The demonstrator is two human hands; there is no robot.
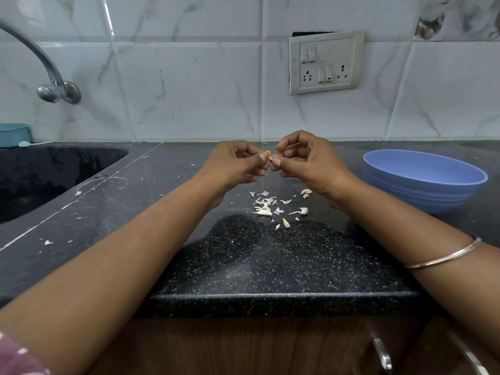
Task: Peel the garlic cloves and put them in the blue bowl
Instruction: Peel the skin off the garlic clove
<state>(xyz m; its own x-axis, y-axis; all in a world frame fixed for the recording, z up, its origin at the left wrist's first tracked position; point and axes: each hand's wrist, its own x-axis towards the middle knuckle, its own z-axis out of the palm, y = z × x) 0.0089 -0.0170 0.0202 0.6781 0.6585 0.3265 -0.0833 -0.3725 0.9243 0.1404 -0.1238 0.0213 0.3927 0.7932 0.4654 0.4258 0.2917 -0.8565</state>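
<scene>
- A dark speckled counter (270,266) fills the near part of the view, with a wooden cabinet front and metal handles (384,357) below its edge
- A thin metal bangle (443,257) circles the right forearm
- Loose garlic cloves (286,222) and scraps of papery peel (266,201) lie scattered on the counter, under and just in front of the hands
- The left hand (232,166) and right hand (305,161) are raised above the scraps, fingertips meeting; both pinch one small garlic clove (267,154) between curled fingers and thumbs
- The blue bowl (422,180) stands on the counter to the right of the right hand, near the wrist but apart from it; what it holds cannot be told from here
- A black sink (40,180) is sunk into the counter at far left, with a curved metal tap (51,82) on the wall above it
- Behind everything is a white marble-tile wall with a switch and socket plate (326,62)
</scene>
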